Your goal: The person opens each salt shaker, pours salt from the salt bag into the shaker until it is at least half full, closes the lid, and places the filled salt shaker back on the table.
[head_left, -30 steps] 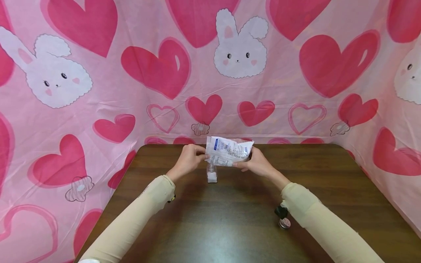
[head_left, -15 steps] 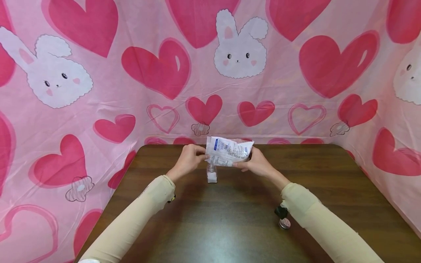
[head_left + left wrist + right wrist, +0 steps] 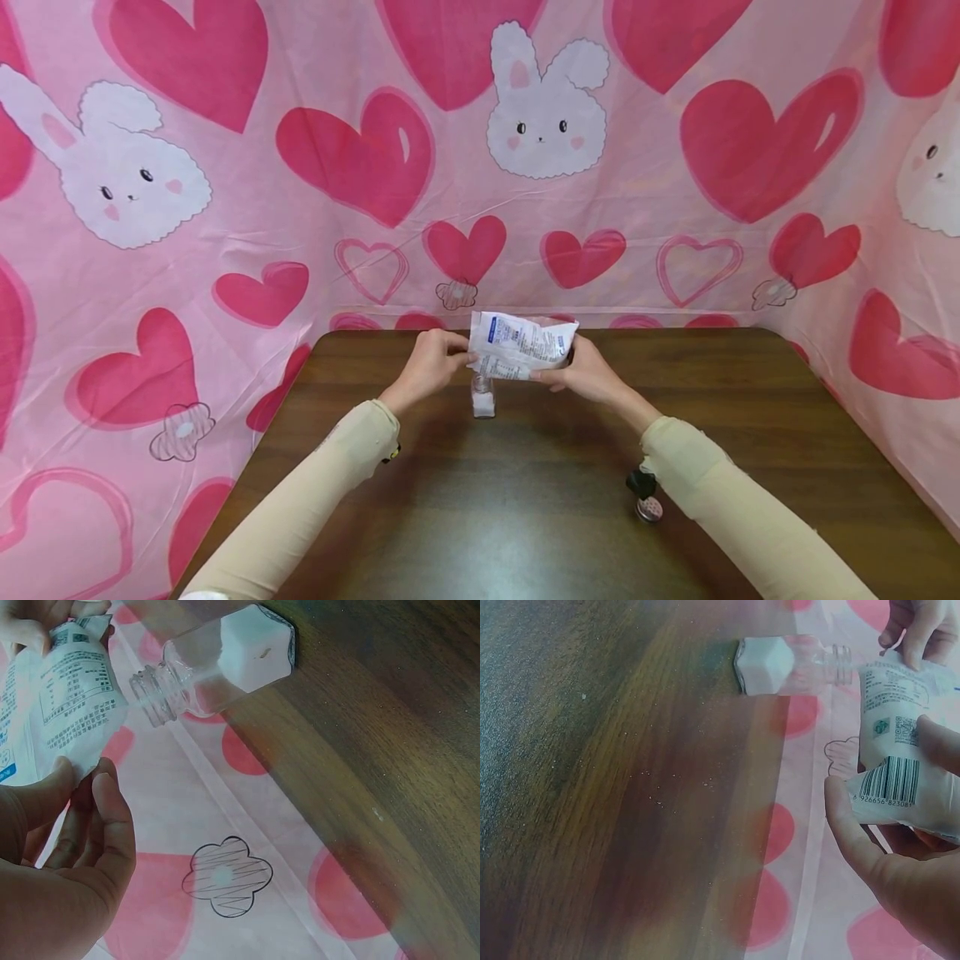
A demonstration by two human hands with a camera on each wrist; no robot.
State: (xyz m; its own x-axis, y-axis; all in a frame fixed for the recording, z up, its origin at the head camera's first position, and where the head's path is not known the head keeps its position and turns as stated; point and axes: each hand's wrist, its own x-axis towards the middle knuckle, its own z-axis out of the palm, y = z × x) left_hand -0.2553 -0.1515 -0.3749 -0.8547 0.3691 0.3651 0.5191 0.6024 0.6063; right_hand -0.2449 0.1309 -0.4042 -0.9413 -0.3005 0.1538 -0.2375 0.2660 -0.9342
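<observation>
A white printed plastic packet (image 3: 521, 346) is held sideways between both hands, over the mouth of a small clear glass jar (image 3: 483, 398). White grains fill about the lower half of the jar, which stands upright on the table. My left hand (image 3: 433, 367) pinches the packet's left edge between thumb and fingers, as the left wrist view also shows. The right hand (image 3: 588, 371) grips the packet's other end, near the barcode (image 3: 889, 781). Whether grains are flowing out cannot be made out; the packet hides its own opening.
A perforated metal shaker lid (image 3: 648, 509) lies on the brown wooden table (image 3: 480, 517), beside the right forearm and a black wrist camera (image 3: 641, 483). Scattered white grains (image 3: 660, 791) dot the tabletop. A pink cloth with hearts and rabbits (image 3: 547, 200) surrounds the table.
</observation>
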